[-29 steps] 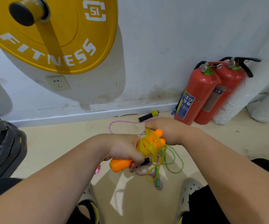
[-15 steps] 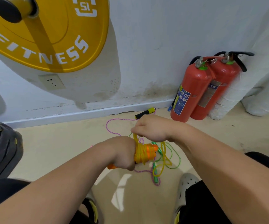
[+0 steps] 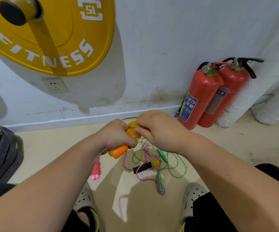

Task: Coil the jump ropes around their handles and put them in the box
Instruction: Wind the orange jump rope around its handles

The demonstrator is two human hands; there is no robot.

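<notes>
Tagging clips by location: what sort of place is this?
Likely a gym or fitness room: a big yellow weight plate printed FITNESS on a bar end, what look like stacked black rubber plates, and a loose green plastic jump rope on the beige floor.

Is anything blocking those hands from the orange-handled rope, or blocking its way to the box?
Nothing between them: the left hand grips the orange handles, the right hand pinches the yellow rope coiled on them. No box is in view, so that path cannot be judged.
</notes>
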